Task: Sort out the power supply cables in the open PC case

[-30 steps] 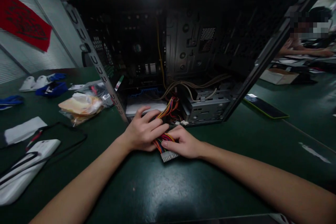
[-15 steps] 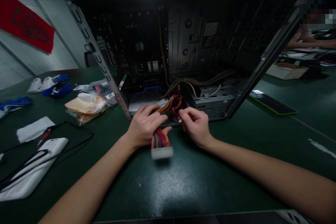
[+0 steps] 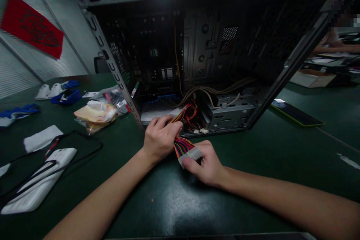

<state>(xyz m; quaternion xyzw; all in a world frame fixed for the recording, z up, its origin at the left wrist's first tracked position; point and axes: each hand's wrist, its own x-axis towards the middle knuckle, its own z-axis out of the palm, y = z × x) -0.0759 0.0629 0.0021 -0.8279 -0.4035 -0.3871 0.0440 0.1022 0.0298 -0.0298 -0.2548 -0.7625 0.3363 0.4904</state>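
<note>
An open black computer case (image 3: 213, 45) stands on the green table (image 3: 174, 202) in front of me. A bundle of coloured wires (image 3: 182, 144) runs out of the case's lower front and ends in a white multi-pin connector (image 3: 190, 155). My left hand (image 3: 160, 138) is closed round the wire bundle just behind the connector. My right hand (image 3: 205, 163) pinches the connector itself, thumb on its near side, just above the table. More red and orange wires (image 3: 189, 112) loop inside the case above my hands.
Left of the case lie a plastic bag with yellow contents (image 3: 95, 114), white cloths (image 3: 42, 137), blue-and-white gloves (image 3: 60, 92) and a white device with a black cable (image 3: 39, 183). A phone (image 3: 295, 112) lies at the right. Another person's arm (image 3: 337, 47) rests on the far right table.
My right hand has come back from the case's edge and taken hold of the white connector. My left hand stays on the wire bundle, and the connector now points to the right.
</note>
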